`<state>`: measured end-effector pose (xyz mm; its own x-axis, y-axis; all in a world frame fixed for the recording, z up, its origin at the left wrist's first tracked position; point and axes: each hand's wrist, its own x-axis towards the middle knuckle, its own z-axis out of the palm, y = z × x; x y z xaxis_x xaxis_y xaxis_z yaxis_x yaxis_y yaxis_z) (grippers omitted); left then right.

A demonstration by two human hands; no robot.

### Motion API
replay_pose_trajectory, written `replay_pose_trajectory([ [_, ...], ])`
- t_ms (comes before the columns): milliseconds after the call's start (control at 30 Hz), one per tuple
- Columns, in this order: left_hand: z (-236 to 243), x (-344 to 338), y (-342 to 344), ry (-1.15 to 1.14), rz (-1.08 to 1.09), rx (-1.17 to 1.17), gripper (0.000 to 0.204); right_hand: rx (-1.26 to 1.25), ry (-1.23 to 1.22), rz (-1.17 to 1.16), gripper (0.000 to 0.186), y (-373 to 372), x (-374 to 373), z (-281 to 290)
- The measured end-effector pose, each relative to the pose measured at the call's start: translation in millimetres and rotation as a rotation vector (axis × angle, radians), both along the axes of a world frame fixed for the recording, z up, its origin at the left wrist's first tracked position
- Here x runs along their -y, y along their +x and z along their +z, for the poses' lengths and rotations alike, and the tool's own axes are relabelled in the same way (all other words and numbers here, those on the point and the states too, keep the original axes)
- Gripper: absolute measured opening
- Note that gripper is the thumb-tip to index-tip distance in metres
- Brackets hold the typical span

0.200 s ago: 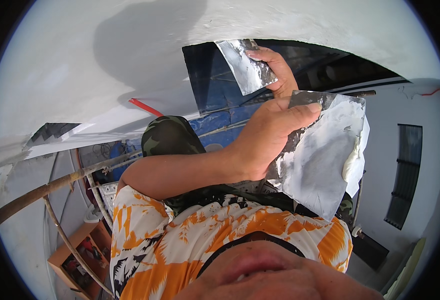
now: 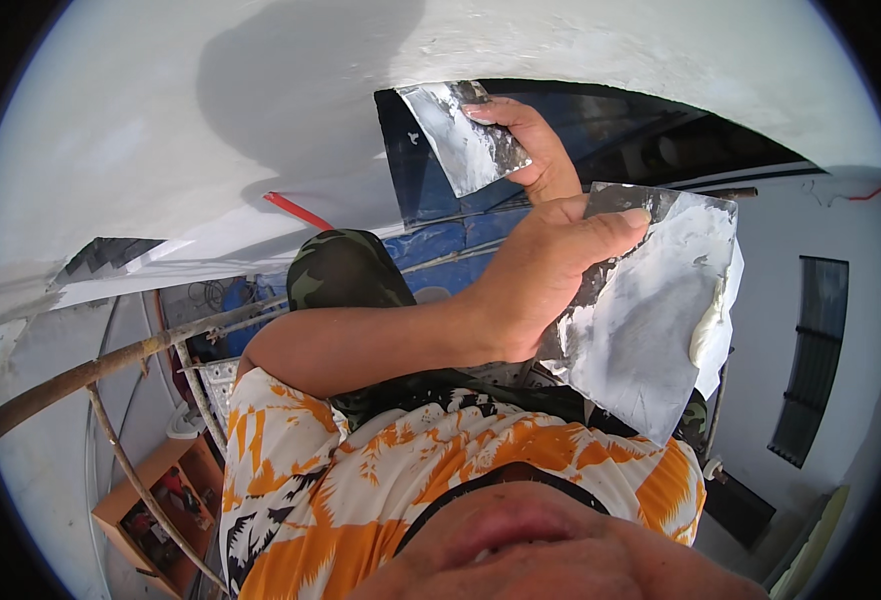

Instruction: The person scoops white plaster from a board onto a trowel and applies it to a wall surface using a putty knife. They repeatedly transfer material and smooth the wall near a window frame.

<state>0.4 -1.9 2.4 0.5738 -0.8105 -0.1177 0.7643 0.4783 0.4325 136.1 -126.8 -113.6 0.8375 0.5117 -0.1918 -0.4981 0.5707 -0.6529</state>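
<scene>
My right hand point(image 2: 540, 140) and the smaller flat blade point(image 2: 460, 145) in it have shifted a little to the left since the earlier frame; my left hand point(image 2: 535, 280) and the larger plate point(image 2: 645, 310) stay in nearly the same place.

My right hand is closed on the right side of the smaller blade, with the thumb lying over its near face. White paste covers much of that blade, with dark bare patches near my thumb. Its top edge lies along the rim of the white surface point(image 2: 140, 130) overhead; I cannot tell whether the two touch. Behind the blade is a dark opening point(image 2: 680, 140).

My left hand grips the larger plate by its upper left part, thumb on the face, the other fingers hidden behind. The plate is tilted in front of my chest, below and to the right of the smaller blade and apart from it in view. White paste is spread over its face, and a thick ridge of paste point(image 2: 708, 330) sits along its right edge.

My knee in camouflage trousers point(image 2: 345, 275) shows left of my left hand, near a red strip point(image 2: 298, 209). Blue sheeting point(image 2: 430, 245) lies beyond, and a rusty pole point(image 2: 90, 378) runs across the left, above an orange-brown cabinet point(image 2: 200, 480).
</scene>
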Motion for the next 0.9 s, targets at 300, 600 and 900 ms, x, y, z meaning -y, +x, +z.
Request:
replay_pose_trajectory([
  [300,8.5,17.3,5.7,0.033,-0.005,0.004,0.018,-0.091,-0.205,-0.153,0.025,-11.3,6.1,-5.2],
  [600,11.6,-6.6,5.8,0.120,-0.064,-0.055,0.031,-0.099,-0.171,-0.443,0.024,-54.4,179.2,0.4],
  [900,19.3,-3.1,-0.5,0.147,-0.060,-0.112,0.024,0.062,-0.163,-0.433,0.028,-19.5,218.3,-0.9],
])
